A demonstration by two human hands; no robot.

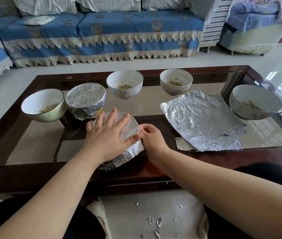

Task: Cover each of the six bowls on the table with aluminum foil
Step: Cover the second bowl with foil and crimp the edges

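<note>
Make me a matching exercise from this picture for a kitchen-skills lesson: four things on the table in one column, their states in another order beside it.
Things:
1. green bowl
2. loose foil sheet
3. bowl under the hands
4. bowl behind it

States:
A. lying flat on the glass
B. fully wrapped, untouched
C. uncovered, food inside
D. foil being pressed down

Pairs: 1-C, 2-A, 3-D, 4-B
</note>
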